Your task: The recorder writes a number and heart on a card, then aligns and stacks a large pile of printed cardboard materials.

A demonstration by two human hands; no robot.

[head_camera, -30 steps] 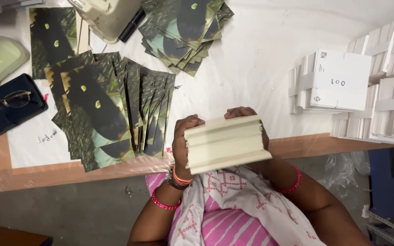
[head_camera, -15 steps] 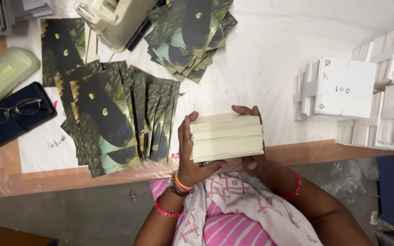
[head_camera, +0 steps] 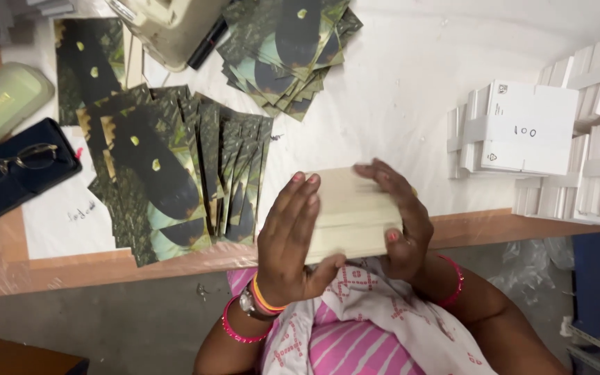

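Cream paper stack (head_camera: 353, 212) sat clamped between both hands at the near edge of the desk (head_camera: 397, 118), left hand (head_camera: 292, 239) wrapping one end, right hand (head_camera: 398, 215) the other, each grip closed on it to keep the sheets squared; dark green cards (head_camera: 175, 173) lay fanned beside, white boxes (head_camera: 522, 128) well apart

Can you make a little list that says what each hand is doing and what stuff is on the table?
Left hand: grips the thick cream stack of cards
Right hand: grips the stack's other side
Left of hands: fanned dark green printed cards
Far left: glasses on dark blue case
Right: white cardboard boxes
Surface: white-covered table
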